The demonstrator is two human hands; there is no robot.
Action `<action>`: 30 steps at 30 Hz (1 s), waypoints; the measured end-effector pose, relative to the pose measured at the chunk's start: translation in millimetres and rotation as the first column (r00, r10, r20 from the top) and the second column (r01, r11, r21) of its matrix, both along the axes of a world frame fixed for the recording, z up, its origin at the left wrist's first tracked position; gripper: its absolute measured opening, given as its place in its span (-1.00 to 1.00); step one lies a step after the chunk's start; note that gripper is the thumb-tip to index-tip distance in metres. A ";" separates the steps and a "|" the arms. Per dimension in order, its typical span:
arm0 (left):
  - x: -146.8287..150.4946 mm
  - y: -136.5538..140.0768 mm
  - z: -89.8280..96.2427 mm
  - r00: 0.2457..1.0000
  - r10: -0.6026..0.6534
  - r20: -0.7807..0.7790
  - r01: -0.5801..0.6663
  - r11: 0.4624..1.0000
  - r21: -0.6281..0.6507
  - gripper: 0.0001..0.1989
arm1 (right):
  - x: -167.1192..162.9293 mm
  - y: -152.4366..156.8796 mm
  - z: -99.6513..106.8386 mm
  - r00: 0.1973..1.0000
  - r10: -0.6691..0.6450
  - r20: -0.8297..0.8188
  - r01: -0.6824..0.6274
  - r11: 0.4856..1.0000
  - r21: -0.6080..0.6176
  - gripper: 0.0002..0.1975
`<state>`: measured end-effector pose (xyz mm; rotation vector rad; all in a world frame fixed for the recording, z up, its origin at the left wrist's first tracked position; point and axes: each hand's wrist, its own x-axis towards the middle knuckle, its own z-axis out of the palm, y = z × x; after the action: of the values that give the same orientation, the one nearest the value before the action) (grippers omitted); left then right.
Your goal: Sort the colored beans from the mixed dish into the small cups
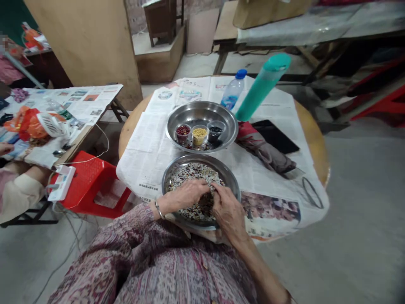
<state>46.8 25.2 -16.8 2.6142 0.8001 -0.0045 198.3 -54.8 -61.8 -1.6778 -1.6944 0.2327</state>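
A steel basin close to my body holds a spread mix of white grains and dark, red and yellow beans. My left hand is over the mix, fingers bent and tips pinched together. Facing it, my right hand has its thumb and fingertips drawn together near the left fingertips. Whatever either hand pinches is too small to make out. Just beyond stands a second steel basin with three clear cups: red beans, yellow beans and black beans. Loose beans lie beside the cups.
Newspaper covers the round table. Behind the basins are a water bottle and a tall teal bottle. A folded umbrella, a black tablet and glasses lie right. A red stool with a power strip stands left.
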 end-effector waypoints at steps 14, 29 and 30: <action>-58.4 -31.9 7.9 0.991 0.116 -0.065 -0.110 0.991 0.077 -0.90 | -17.3 39.6 33.1 0.093 -0.217 -0.972 -0.116 0.967 -0.227 -0.54; 3.6 -47.4 10.1 0.828 0.238 0.508 -0.294 0.955 0.032 -0.64 | -11.3 42.9 21.2 0.129 -0.158 -0.979 -0.160 0.971 -0.178 -0.35; 6.4 -52.4 10.2 0.852 0.184 0.490 -0.236 0.971 0.046 -0.57 | -14.3 42.0 21.6 0.133 -0.162 -0.978 -0.163 0.970 -0.183 -0.34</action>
<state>53.2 -27.2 -6.6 2.4359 0.9063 0.7449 184.0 -12.8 -40.2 -1.0777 -0.5471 1.3267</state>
